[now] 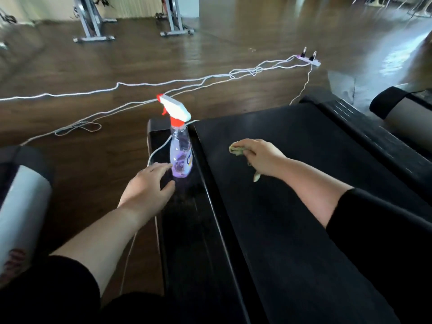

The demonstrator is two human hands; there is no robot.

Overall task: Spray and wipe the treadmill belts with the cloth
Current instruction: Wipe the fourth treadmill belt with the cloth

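Observation:
A clear spray bottle (180, 148) with purple liquid, a white head and red trigger stands upright on the treadmill's left side rail (187, 218). My left hand (147, 188) hovers just left of the bottle's base, fingers spread and relaxed, fingertips near it but holding nothing. On the black treadmill belt (280, 195) my right hand (259, 157) grips a crumpled yellow-green cloth (236, 149) and presses it on the belt. A corner of the cloth sticks out under the palm.
White power cables (163, 85) run across the wooden floor to a power strip (308, 59) at the back right. A second treadmill (397, 118) lies to the right, a grey roller (21, 211) to the left. Metal machine stands (93, 26) are at the back.

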